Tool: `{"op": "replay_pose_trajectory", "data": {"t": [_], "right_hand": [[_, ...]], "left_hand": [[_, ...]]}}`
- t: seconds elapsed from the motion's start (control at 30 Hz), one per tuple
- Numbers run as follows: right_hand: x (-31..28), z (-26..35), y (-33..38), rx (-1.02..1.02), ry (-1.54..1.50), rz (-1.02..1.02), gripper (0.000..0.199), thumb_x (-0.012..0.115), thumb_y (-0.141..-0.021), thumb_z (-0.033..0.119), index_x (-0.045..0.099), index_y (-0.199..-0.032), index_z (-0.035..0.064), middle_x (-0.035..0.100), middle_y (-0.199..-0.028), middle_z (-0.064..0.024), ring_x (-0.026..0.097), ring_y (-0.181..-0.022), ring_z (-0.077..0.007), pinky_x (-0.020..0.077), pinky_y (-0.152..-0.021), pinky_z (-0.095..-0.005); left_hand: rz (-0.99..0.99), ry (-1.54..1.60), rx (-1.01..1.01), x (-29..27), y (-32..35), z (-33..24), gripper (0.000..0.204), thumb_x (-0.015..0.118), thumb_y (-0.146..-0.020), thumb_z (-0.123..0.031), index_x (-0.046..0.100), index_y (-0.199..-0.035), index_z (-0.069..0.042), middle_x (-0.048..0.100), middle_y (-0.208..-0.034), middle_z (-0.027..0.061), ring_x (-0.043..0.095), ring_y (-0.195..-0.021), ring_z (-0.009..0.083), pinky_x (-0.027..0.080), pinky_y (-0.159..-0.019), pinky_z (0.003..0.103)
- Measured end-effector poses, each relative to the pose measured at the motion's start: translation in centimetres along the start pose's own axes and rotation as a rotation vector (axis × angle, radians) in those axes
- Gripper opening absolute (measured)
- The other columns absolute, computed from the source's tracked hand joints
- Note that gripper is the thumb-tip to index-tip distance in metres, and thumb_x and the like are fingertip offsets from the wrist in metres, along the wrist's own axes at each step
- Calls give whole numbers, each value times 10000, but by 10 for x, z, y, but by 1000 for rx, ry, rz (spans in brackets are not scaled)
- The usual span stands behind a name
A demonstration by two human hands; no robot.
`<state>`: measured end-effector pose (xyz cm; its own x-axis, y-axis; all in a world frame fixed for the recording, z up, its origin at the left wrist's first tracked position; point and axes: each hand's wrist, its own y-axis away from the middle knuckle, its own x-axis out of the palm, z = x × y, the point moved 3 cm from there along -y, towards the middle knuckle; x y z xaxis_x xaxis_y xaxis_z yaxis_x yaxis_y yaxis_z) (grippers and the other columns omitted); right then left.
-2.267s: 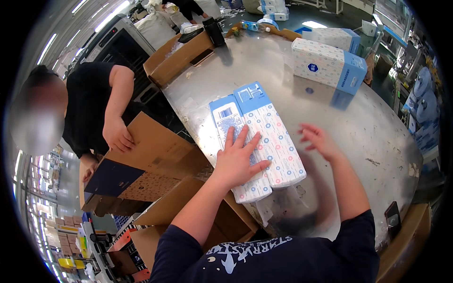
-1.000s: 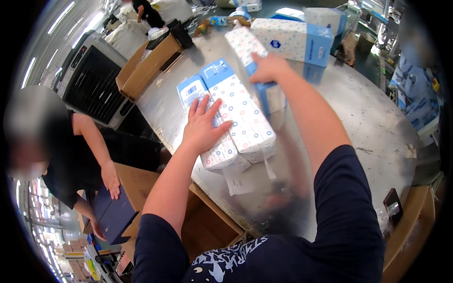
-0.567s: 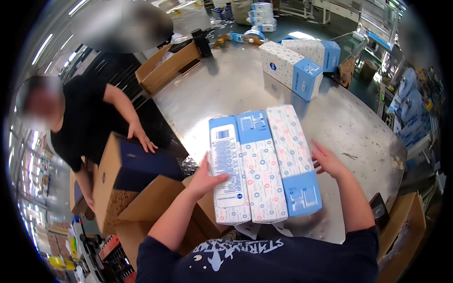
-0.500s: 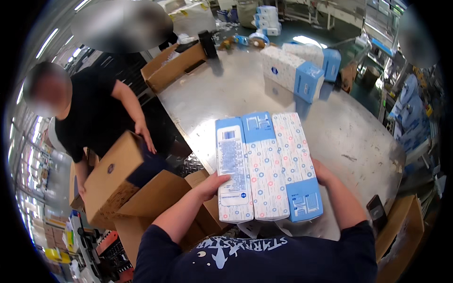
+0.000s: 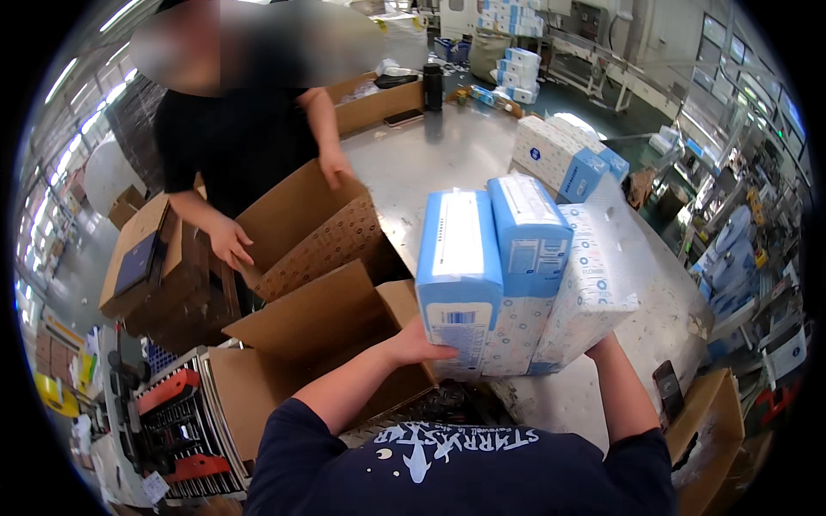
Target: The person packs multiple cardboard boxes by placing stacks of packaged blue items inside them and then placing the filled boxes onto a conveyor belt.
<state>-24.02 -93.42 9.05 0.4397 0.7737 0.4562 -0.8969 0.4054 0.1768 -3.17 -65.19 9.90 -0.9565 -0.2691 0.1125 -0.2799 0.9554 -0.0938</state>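
Observation:
Three blue-and-white soft packs with small ring patterns are squeezed side by side between my hands above the near part of the metal table. My left hand presses the left pack, with its thumb across the barcode side. On the far side, my right hand bears against the right pack; its fingers are mostly hidden behind it. The middle pack is clamped between the other two. The packs are tilted, their blue ends raised. Just left of them an open cardboard carton stands with its flaps up.
Across from me, a co-worker in black has both hands at another open carton. More packs lie on the metal table, near a black bottle. A phone and a carton are at my right; a roller conveyor is at left.
The packs have tipped so their blue ends face up, and they shifted slightly right. The co-worker's carton has turned from its closed side to its open top. My view has swung left.

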Motion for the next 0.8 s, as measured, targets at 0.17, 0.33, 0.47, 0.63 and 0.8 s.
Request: {"op": "replay_pose_trajectory", "data": {"t": [0.17,0.33,0.47,0.63,0.8], "right_hand": [[77,47,-2,-157,221,31,417,620,-901,256,569,-1231,6,656,-1111,-107,626,-973,-216,499,-849,-322],[165,81,-2,-375,602,86,409,632,-894,270,590,-1204,7,665,-1093,-110,628,-944,-220,498,-839,-329],[238,44,38,-361,961,325,404,642,-889,282,607,-1183,7,672,-1078,-112,630,-922,-223,498,-831,-336],[250,-37,62,-1,964,1204,399,630,-899,236,574,-1228,16,656,-1112,-97,607,-925,-177,493,-792,-305],[185,-47,42,328,675,588,459,632,-891,163,509,-1317,42,630,-1178,-86,581,-1068,-166,473,-895,-316]], "left_hand": [[-138,-29,114,-11,45,-42,615,770,-686,-42,508,-1243,-18,604,-1177,110,576,-1096,225,474,-943,393],[-307,-247,173,-32,118,-164,620,801,-654,-105,545,-1208,1,615,-1164,118,594,-1071,236,484,-926,383],[-357,-517,110,-71,205,-308,698,783,-601,-199,544,-1207,54,629,-1145,151,620,-1044,256,500,-901,369],[-167,-417,-565,-121,244,-231,613,754,-728,-199,536,-1266,-3,627,-1161,111,604,-1028,204,459,-939,350],[-239,-551,-712,-163,264,125,712,611,-856,-494,419,-1386,-60,528,-1329,170,507,-1210,286,372,-1033,357]]}}
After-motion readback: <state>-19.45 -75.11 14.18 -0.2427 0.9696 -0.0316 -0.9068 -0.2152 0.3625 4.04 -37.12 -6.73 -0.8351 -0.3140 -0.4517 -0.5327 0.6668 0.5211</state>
